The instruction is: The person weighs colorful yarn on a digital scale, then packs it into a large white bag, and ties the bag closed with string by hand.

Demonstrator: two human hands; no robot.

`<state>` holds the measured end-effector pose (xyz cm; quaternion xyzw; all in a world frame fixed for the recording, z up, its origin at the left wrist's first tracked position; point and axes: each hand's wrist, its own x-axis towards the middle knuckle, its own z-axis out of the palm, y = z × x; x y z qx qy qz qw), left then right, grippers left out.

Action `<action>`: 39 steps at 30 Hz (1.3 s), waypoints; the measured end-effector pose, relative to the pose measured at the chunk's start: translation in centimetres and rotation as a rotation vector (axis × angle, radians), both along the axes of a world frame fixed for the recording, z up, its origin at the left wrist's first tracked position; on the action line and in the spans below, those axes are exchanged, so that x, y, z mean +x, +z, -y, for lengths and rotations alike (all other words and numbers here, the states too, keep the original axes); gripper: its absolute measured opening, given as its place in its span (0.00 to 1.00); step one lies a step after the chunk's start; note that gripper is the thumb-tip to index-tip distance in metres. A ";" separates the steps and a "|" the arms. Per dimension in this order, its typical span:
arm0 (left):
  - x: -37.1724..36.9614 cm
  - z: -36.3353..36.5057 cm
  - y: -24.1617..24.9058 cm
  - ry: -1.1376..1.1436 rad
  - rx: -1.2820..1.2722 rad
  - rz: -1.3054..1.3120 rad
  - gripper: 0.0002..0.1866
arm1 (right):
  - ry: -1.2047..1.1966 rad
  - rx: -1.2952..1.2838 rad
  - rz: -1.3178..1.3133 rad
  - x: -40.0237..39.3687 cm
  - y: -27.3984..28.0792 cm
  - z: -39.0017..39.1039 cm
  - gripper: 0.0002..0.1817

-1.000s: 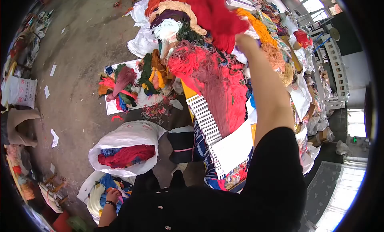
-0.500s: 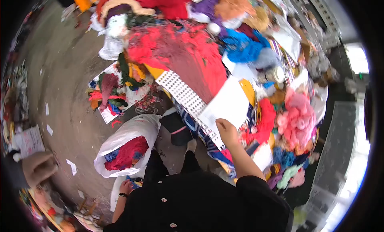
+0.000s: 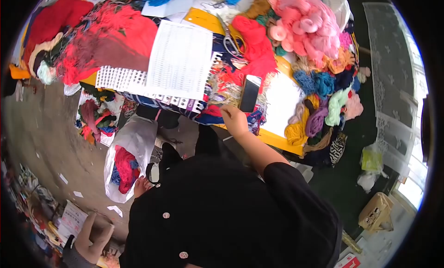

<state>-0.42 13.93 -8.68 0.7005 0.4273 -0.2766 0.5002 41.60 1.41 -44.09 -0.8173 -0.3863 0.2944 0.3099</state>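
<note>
**Right hand at the table edge beside a dark phone, amid heaps of yarn**

A cluttered work table (image 3: 277, 141) fills the upper half of the frame, its yellow edge showing at centre right. It is piled with loose yarn: a broad red and coral heap (image 3: 111, 41) at upper left, a mound of pink coiled skeins (image 3: 305, 23) at top centre right, and smaller blue, green, purple and mustard bundles (image 3: 323, 101) at right. A large white perforated sheet printed with fine rows (image 3: 180, 60) lies flat at upper centre, overlapping a white punched plastic strip (image 3: 138, 85) that runs along the table's near edge.

At left centre, below the table, a white plastic sack holding red and blue yarn (image 3: 125, 161) stands on the grey concrete floor (image 3: 41, 124).

The person's right hand (image 3: 235, 121) sits at centre frame against the table edge, fingers curled loosely and closed on nothing I can make out; it is just beside the lower end of a dark rectangular smartphone (image 3: 249, 93) lying on the yarn. Whether a fingertip touches the phone cannot be told. The left hand (image 3: 140, 187) hangs low at lower left, near the sack's mouth; its grip is hidden by the black sleeve.

The step in hand looks like a reach towards the phone. Picking it up would call for closing fingers round its lower edge without snagging the loose strands beneath.
</note>
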 end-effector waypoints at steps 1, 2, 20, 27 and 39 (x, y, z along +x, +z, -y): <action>1.3 1.1 0.0 0.363 -0.131 -0.088 0.30 | -0.046 0.023 0.005 1.1 -1.5 1.2 0.08; 2.0 1.3 0.2 0.340 -0.169 -0.140 0.29 | -0.134 -0.009 -0.016 1.9 -1.4 1.7 0.10; 1.3 8.4 -40.7 1.330 -0.097 0.226 0.16 | -0.674 -0.176 0.082 9.8 -5.5 12.1 0.43; 22.7 -1.1 -6.8 0.769 0.428 1.195 0.25 | -0.767 -0.058 0.079 9.7 -7.3 17.9 0.41; 17.1 4.8 11.8 -0.019 0.977 1.812 0.16 | -0.634 0.066 -0.055 4.2 -2.1 16.1 0.39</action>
